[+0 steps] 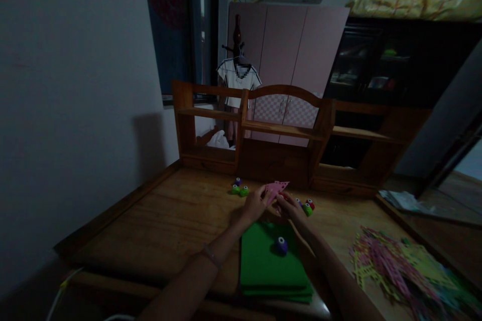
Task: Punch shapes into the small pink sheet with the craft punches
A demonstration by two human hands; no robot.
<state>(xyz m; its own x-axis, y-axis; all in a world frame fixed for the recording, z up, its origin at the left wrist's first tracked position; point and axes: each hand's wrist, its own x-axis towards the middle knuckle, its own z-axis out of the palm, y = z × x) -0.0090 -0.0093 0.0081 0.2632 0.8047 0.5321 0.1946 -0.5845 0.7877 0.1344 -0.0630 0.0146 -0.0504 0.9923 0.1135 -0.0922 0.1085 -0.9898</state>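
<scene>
A wide wooden desk (161,225) is spread with a stack of green felt sheets (269,266), where a small purple craft punch (281,245) rests. Above it, a pink perforated paper triangle (276,190) is pinched between the left hand (255,204) and right hand (289,208). Punching appears in hand; steady alignment would be needed next.

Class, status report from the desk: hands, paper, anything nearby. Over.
Left hand and right hand both grip pink paper. Green sheets beneath, purple punch on them. Over.
</scene>
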